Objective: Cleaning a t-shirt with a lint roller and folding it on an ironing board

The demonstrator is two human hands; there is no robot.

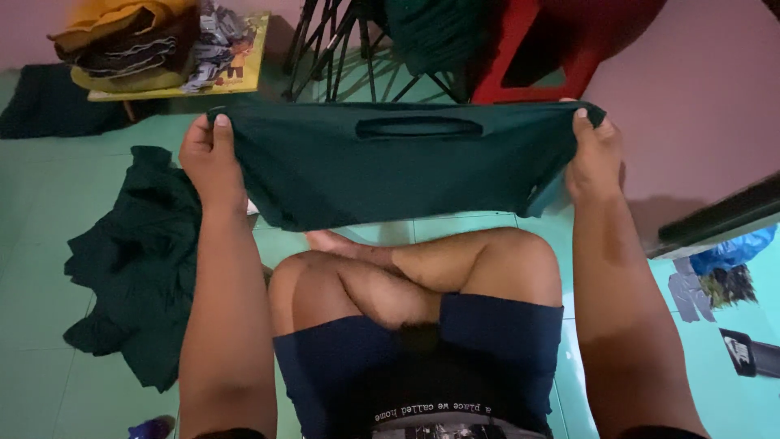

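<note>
While stretched taut, soft green cloth bag [390,167], slotted handle, left hand [213,158], right hand [593,154]

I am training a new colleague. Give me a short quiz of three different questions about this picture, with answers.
1. True or false: both hands hold the dark green fabric bag.
2. What lies on the floor beside the left arm?
3. The slot handle is: A) near the top edge, B) near the bottom edge.

Key
1. True: left hand and right hand pinch the top corners of the bag.
2. A pile of dark green cloth.
3. A: slot handle.
</note>
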